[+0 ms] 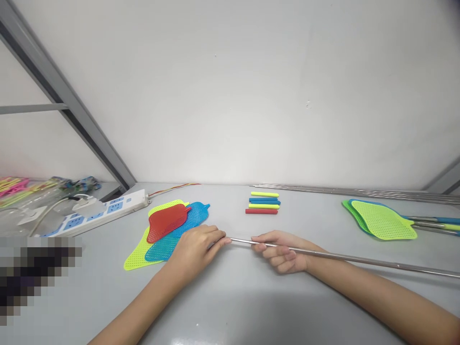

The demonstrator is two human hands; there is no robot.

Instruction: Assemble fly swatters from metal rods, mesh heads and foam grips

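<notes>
A long, thin telescopic metal rod runs from the middle of the table out past the right edge of the view. My left hand pinches its narrow tip between thumb and fingers. Farther along, my right hand is closed round the rod with the palm turned up. Just beyond my left hand lie loose fly swatter heads: a red one on top, with blue and yellow-green ones under it. Part of the blue heads is hidden by my left hand.
Several coloured handle tubes lie in a row at centre back. Bare metal rods lie along the wall. Fly swatters with yellow-green heads are stacked at right. A power strip and plastic-bagged items are at left.
</notes>
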